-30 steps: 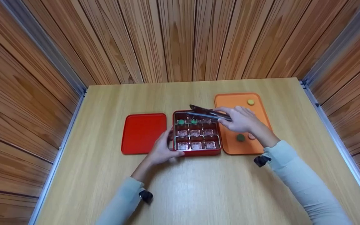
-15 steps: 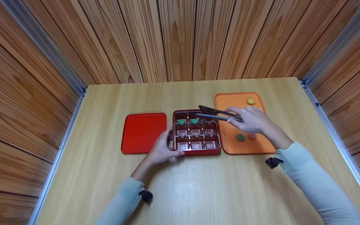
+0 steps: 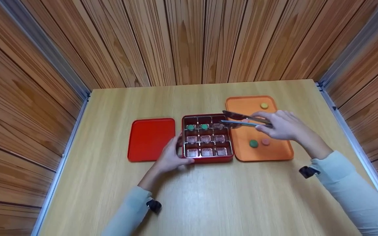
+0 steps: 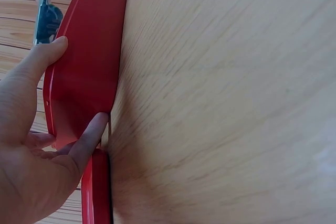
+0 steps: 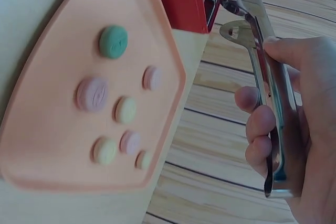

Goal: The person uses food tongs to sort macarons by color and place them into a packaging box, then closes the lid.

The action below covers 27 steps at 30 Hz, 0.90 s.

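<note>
A red box [image 3: 208, 160] with a clear divided insert stands mid-table. Two green macarons [image 3: 204, 126] lie in its back row, in the left and middle compartments. My left hand [image 3: 170, 157] grips the box at its near left corner, thumb on the front and fingers along the left side. In my right hand [image 3: 282, 126] is a pair of metal tongs [image 5: 281, 108], held over the orange tray [image 3: 246, 154]. The tong tips are spread apart near the box's back right corner, with nothing between them. On the tray lie a green macaron [image 5: 113, 41] and several pink and cream ones.
A flat red lid [image 3: 151, 139] lies left of the box. The orange tray sits close against the box's right side. Wood-panelled walls [image 3: 189, 42] stand behind and at both sides of the table.
My right hand has moved right with the tongs, from over the box's back row to over the tray. My left hand and the box have stayed in place.
</note>
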### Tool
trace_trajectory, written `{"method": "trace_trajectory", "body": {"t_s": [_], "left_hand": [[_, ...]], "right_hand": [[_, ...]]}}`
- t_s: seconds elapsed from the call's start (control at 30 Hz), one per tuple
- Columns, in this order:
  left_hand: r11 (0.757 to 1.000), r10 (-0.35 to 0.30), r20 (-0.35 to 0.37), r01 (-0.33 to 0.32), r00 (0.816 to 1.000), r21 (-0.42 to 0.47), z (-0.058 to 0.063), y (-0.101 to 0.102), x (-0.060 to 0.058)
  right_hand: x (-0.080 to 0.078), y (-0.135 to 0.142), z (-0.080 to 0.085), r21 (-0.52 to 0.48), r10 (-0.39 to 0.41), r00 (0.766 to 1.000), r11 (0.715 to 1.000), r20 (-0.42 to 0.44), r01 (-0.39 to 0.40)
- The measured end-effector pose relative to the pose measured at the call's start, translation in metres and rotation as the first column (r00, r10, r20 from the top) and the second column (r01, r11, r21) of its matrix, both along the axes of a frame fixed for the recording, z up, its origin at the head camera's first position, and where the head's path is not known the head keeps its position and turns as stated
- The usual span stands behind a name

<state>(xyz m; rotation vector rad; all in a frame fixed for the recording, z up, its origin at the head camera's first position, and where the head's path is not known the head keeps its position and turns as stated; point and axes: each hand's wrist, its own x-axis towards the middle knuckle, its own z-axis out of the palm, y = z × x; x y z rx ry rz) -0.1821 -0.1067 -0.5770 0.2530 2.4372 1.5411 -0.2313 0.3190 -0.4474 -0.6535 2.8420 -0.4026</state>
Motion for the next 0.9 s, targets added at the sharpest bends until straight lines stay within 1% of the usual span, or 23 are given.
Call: {"method": "trace_trajectory", "body": {"t_s": [0.17,0.37,0.47,0.63,0.8,0.9], "left_hand": [[1.000,-0.005,-0.003,0.005,1.000,-0.006,-0.001,0.000,-0.001],[1.000,-0.012,0.016,0.012,1.000,-0.008,-0.002,0.003,-0.001],[1.000,-0.013,0.013,0.013,1.000,0.000,-0.002,0.003,0.000],[1.000,0.001,0.006,-0.001,1.000,0.003,-0.001,0.002,-0.001],[1.000,0.000,0.007,0.000,1.000,-0.007,-0.001,0.001,-0.001],[1.000,0.002,0.000,-0.002,1.000,0.002,-0.002,0.000,0.000]], "right_hand": [[0.004,0.011,0.004,0.006,0.005,1.000,1.000,0.008,-0.005],[0.011,0.028,0.004,0.037,0.024,1.000,0.999,0.009,-0.025],[0.016,0.038,0.004,0.051,0.042,0.999,0.998,-0.003,-0.042],[0.022,0.050,0.002,0.037,0.075,0.997,0.997,-0.024,-0.074],[0.026,0.058,0.000,0.019,0.090,0.996,0.996,-0.003,-0.090],[0.026,0.060,-0.001,0.039,0.085,0.996,0.996,0.015,-0.086]]}}
